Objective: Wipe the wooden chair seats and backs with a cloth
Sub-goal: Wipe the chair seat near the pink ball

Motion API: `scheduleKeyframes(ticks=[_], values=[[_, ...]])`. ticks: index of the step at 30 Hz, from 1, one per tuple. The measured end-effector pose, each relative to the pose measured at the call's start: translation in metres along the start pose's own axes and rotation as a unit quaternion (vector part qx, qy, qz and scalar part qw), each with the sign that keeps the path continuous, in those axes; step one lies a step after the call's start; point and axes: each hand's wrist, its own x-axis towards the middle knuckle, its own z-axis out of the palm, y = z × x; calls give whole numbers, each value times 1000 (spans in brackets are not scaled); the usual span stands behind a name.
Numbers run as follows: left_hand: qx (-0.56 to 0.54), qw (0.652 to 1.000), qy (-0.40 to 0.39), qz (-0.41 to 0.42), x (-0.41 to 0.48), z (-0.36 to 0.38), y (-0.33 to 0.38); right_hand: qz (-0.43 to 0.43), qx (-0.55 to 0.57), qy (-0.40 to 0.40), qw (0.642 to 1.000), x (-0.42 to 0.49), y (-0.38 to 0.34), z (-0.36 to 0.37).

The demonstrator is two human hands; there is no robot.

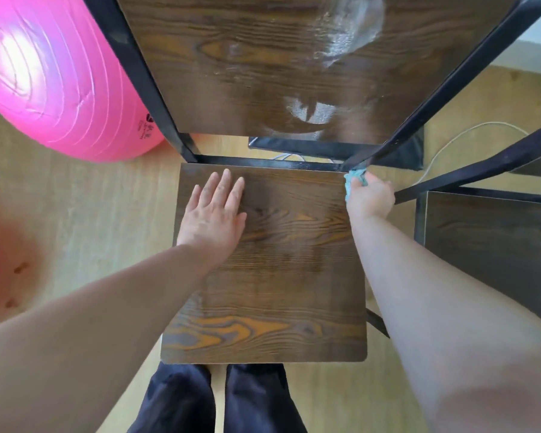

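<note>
A dark wooden chair seat [278, 276] lies right below me, and its wooden back [263, 73] rises beyond it in a black metal frame. Wet streaks shine on the back. My left hand [214, 210] rests flat on the seat's far left part, fingers straight. My right hand [370, 198] grips a small teal cloth [355, 179] at the seat's far right corner, where the black frame post meets the seat. Most of the cloth is hidden inside the hand.
A big pink exercise ball [53, 73] sits on the wood floor to the left of the chair. A second wooden chair [494, 242] with a black frame stands close on the right. White cables [450, 142] trail on the floor behind it. My dark-trousered legs [219, 401] are at the seat's near edge.
</note>
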Motion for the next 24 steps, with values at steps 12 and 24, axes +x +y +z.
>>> scheduleKeyframes(ticks=[12,24], values=[[-15,998,-9,-55,-11,14,-30,-128,-63,-41,989,-47,-16,42],[-42,992,-30,-113,-47,30,-95,-285,-75,-126,947,-130,-88,120]])
